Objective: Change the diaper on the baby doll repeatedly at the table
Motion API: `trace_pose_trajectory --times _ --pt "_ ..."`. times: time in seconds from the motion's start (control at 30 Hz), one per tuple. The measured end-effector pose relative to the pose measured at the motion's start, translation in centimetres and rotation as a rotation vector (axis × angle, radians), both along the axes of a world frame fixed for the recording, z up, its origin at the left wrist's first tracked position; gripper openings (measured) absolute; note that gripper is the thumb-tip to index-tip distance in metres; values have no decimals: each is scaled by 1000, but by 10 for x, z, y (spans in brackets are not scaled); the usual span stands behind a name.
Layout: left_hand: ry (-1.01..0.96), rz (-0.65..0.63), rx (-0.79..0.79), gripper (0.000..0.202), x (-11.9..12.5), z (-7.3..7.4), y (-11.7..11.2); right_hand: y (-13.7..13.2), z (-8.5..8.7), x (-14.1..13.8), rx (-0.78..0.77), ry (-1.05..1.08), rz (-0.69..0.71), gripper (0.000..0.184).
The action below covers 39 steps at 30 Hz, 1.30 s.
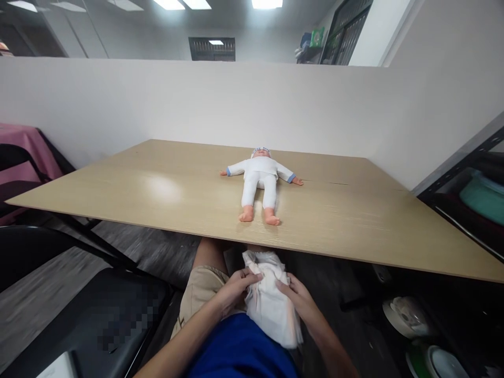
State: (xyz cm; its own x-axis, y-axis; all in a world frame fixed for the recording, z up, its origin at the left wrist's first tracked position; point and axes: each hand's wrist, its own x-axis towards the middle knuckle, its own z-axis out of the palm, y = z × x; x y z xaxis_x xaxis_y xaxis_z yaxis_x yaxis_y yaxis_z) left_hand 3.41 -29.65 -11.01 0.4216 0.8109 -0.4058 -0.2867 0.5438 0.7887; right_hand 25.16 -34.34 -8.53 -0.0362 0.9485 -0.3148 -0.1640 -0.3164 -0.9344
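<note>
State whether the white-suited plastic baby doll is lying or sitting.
Lying: white-suited plastic baby doll flat on its back on light wooden table.

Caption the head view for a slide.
Left hand and right hand grip a white diaper below a light wooden table bearing a white-suited baby doll, face up.

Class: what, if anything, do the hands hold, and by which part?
A white diaper, gripped at its upper sides by the left hand and right hand.
</note>
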Motion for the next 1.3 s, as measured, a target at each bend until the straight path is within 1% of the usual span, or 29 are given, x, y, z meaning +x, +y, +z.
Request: trace_pose_trajectory --times 0.07,0.1,0.13,0.17,0.2,0.23,0.27,0.3,0.4,0.47,0.53,0.63,0.7,0.77,0.83,0.87,0.93,0.97,1.03,1.07,1.13,1.2,1.3 --pt "-84 4 44 62 -4 43 -27 -24 37 -2 72 -43 -13 63" --pt "-130 13 75 62 -6 63 -40 -35 53 -4 102 -79 -35 62" --pt "-163 19 110 65 -9 79 -52 -45 66 -6 144 -105 -101 62" --pt "-162 37 149 66 -11 92 -61 -52 76 -9 171 -118 -135 61" --pt "-140 57 186 66 -13 101 -68 -56 82 -12 191 -126 -157 61" --pt "-110 79 214 67 -14 105 -72 -57 85 -15 204 -126 -159 60" --pt "-77 102 223 68 -15 105 -73 -54 86 -18 210 -123 -143 60" --pt "-53 116 205 72 -15 102 -72 -49 85 -22 208 -115 -122 60" --pt "-70 125 70 91 -12 85 -60 -26 75 -30 173 -67 -96 63" --pt "-101 135 23 99 -9 74 -51 -14 65 -34 155 -49 -113 66" --pt "-110 161 33 98 -8 65 -46 -9 53 -36 166 -90 -131 66" --pt "-94 170 34 92 -10 57 -44 -13 35 -32 201 -221 -150 64" --pt "-90 158 17 90 -12 51 -44 -17 26 -27 259 -356 -213 64" --pt "-90 149 3 87 -13 46 -44 -19 23 -22 375 -523 -325 58" --pt "-80 148 1 84 -14 41 -43 -16 30 -19 530 -679 -393 47" --pt "-75 147 5 83 -15 40 -43 -13 37 -20 608 -743 -389 41" --pt "-69 143 18 83 -16 38 -41 -1 53 -25 740 -850 -305 33" --pt "-68 136 30 83 -17 39 -41 8 61 -29 791 -891 -244 33" --pt "-62 123 56 82 -18 40 -40 29 75 -42 857 -960 -111 38" --pt "-52 122 64 82 -18 41 -40 41 78 -48 876 -995 -45 42" --pt "-28 127 67 83 -19 43 -41 66 78 -61 880 -1079 75 51" --pt "1 126 74 84 -19 42 -42 86 70 -70 835 -1173 158 59" --pt "64 107 135 78 -24 35 -43 104 54 -75 769 -1272 192 63"
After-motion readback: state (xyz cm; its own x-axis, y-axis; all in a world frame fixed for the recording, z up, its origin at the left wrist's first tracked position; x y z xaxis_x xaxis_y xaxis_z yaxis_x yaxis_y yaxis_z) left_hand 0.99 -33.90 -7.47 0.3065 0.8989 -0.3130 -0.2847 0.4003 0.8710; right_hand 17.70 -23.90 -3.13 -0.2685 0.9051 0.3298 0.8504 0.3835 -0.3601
